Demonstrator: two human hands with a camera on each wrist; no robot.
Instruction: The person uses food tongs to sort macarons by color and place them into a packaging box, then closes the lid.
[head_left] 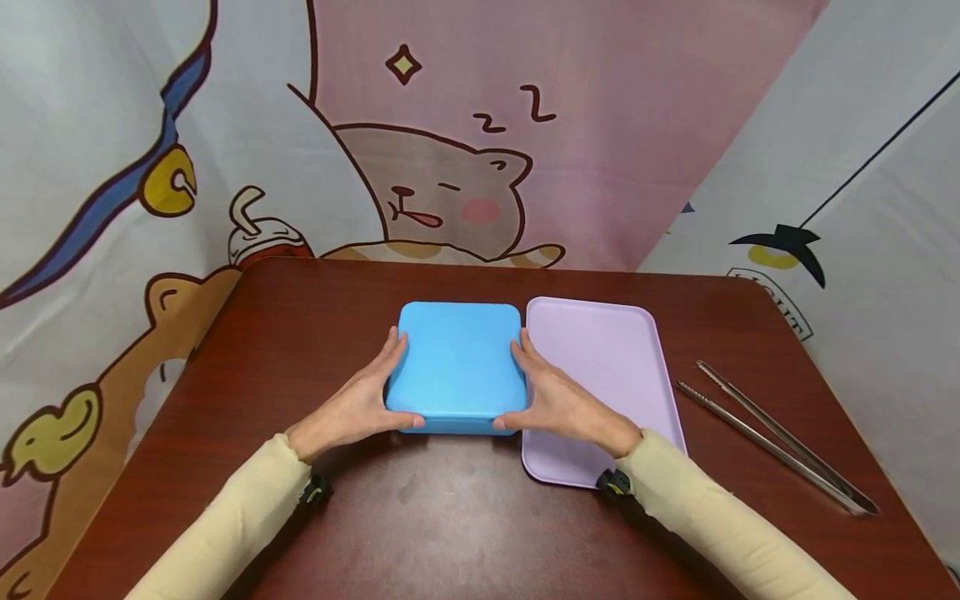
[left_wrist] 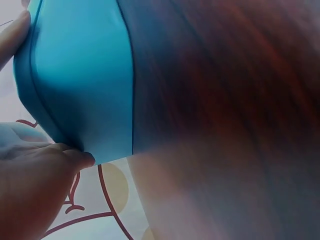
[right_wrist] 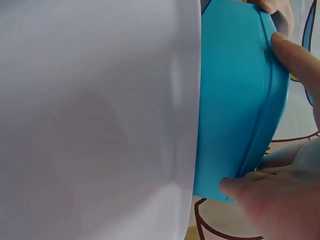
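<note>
A light blue lidded box [head_left: 459,362] sits closed near the middle of the table, its lid seam showing in both wrist views. My left hand [head_left: 363,404] grips its left side, thumb at the front corner and fingers along the side. On the opposite side, my right hand [head_left: 561,402] holds it the same way, with the thumb on the front right corner. In the right wrist view, fingertips press the box wall [right_wrist: 232,100] close to the lid seam.
Right beside the box lies a flat lilac tray [head_left: 600,342], partly under my right forearm. Metal tongs [head_left: 780,446] rest spread apart at the table's right. Behind the dark wooden table [head_left: 315,317] hangs a cartoon-printed cloth [head_left: 600,150].
</note>
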